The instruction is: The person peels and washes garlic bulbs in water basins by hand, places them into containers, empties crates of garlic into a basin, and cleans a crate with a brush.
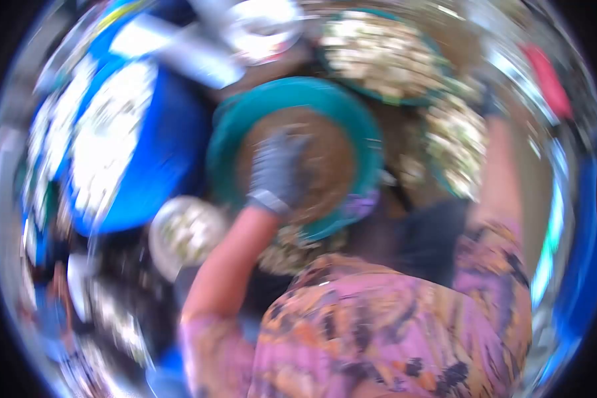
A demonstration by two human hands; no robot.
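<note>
impossible to tell either grip through blur, with left hand (280, 167) inside the teal basin (305, 91) and right hand (489, 98) beside pale pieces (456, 142), but liable to slop brown contents (333, 156) out by hasty stirring.

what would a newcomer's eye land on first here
Probably the round teal basin with brown contents near the centre, the grey-gloved left hand in or just above it; blur hides which. Next, perhaps, the large bright-blue rounded tub of white pieces at the upper left.
</note>
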